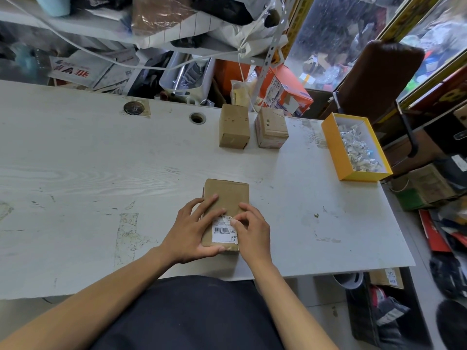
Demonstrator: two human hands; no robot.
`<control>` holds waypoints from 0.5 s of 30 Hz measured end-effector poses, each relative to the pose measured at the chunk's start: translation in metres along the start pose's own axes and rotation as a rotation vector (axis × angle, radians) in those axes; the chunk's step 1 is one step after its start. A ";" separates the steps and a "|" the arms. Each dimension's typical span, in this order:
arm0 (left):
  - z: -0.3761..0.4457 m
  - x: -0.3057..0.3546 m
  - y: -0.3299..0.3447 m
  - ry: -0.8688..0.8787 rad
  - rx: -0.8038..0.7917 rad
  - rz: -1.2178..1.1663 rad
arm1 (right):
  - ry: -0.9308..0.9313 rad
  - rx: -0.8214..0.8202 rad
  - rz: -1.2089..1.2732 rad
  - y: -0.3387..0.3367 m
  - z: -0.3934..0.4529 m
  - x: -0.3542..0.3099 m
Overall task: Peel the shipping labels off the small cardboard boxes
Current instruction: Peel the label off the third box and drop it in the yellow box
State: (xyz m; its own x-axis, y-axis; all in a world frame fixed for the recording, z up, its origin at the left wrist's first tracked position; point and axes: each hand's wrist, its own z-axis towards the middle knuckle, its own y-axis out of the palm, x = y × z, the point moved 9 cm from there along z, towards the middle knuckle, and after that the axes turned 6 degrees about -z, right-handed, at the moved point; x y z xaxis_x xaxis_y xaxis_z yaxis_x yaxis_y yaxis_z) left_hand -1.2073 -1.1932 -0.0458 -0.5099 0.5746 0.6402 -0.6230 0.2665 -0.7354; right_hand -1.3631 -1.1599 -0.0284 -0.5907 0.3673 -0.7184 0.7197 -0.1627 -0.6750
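A small brown cardboard box [228, 195] lies flat on the white table [101, 173] in front of me. A white shipping label [222, 232] with a barcode covers its near end, and the label's top edge is torn. My left hand [190, 231] holds the box from the left, fingers spread over the top and thumb at the near edge. My right hand [252, 229] pinches the label's upper right part between thumb and fingertips. Two more small cardboard boxes stand at the table's far side, one plain brown [233, 126] and one with worn tape [271, 127].
A yellow tray [336, 147] holding several crumpled label scraps sits at the table's right edge. A round cable hole [197, 118] and a metal cap [134, 108] mark the table's far edge. Cluttered shelves stand behind, a brown chair [379, 79] and floor clutter to the right.
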 end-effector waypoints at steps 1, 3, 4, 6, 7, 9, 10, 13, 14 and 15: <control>0.000 0.000 0.000 0.001 0.001 -0.002 | 0.000 0.002 0.001 0.000 0.000 0.000; 0.000 0.000 0.000 0.003 0.004 -0.003 | -0.002 0.007 -0.001 0.000 0.000 0.000; 0.000 0.000 0.000 0.003 0.005 -0.002 | -0.001 0.009 0.000 0.000 0.000 0.000; 0.000 0.000 0.000 0.001 0.005 -0.001 | 0.002 0.013 0.001 0.000 0.000 0.000; 0.000 0.000 0.000 0.001 0.005 -0.004 | 0.002 0.015 -0.001 0.000 0.000 -0.001; 0.000 0.000 0.000 0.001 0.007 -0.010 | 0.002 0.013 -0.005 0.000 0.000 -0.002; 0.000 0.000 0.000 0.002 0.009 -0.011 | 0.003 0.011 -0.006 0.000 0.000 -0.002; 0.000 0.000 0.000 0.003 0.010 -0.011 | 0.004 0.007 -0.005 0.000 0.000 -0.002; 0.000 0.000 0.000 0.002 0.008 -0.010 | 0.006 0.008 -0.001 0.000 -0.001 -0.002; 0.000 0.000 0.000 0.000 0.005 -0.009 | 0.008 0.009 0.005 0.000 -0.001 -0.001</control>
State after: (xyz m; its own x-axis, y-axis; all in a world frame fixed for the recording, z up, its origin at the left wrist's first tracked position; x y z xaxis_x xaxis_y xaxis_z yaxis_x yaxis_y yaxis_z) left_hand -1.2077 -1.1935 -0.0458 -0.5043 0.5724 0.6465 -0.6306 0.2674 -0.7286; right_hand -1.3623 -1.1597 -0.0275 -0.5838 0.3739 -0.7207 0.7197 -0.1726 -0.6725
